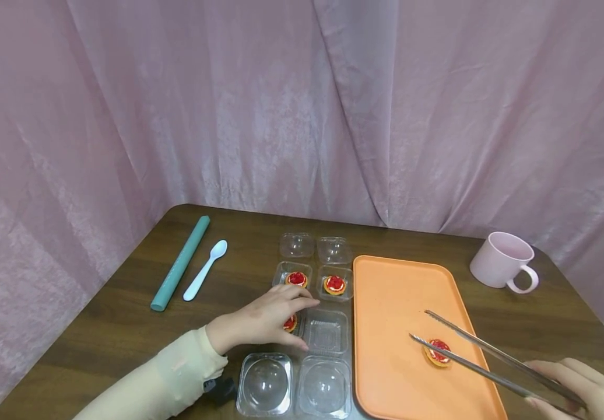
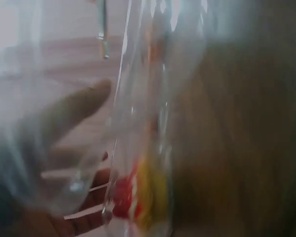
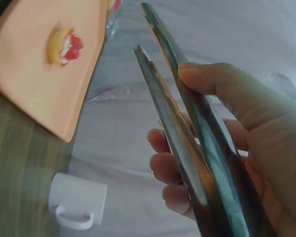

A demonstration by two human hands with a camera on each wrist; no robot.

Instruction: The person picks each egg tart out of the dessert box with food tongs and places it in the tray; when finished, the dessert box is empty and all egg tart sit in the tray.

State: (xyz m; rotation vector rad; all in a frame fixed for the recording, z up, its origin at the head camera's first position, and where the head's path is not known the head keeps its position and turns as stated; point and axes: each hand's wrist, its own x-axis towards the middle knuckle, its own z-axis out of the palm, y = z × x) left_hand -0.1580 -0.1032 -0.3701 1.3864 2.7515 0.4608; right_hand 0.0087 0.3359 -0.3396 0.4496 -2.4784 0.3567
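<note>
My left hand (image 1: 267, 318) lies over the clear plastic boxes, fingers loosely spread, fingertips and thumb at the edge of the front right compartment (image 1: 327, 333). Partly under this hand is a red-topped tart (image 1: 290, 324). Two more tarts, one on the left (image 1: 297, 279) and one on the right (image 1: 334, 285), sit in the back compartments. In my right hand (image 1: 590, 385) I grip metal tongs (image 3: 187, 158), their tips apart. In the head view the tongs cross above another tart (image 1: 441, 344) on the orange tray (image 1: 391, 326). The left wrist view is blurred behind clear plastic.
Clear lids stand open behind (image 1: 297, 245) and in front (image 1: 265, 385) of the boxes. A pink mug (image 1: 496, 262) stands at the back right. To the left lie a white spoon (image 1: 204, 273) and a green stick-like roll (image 1: 180, 265). A pink curtain hangs behind the table.
</note>
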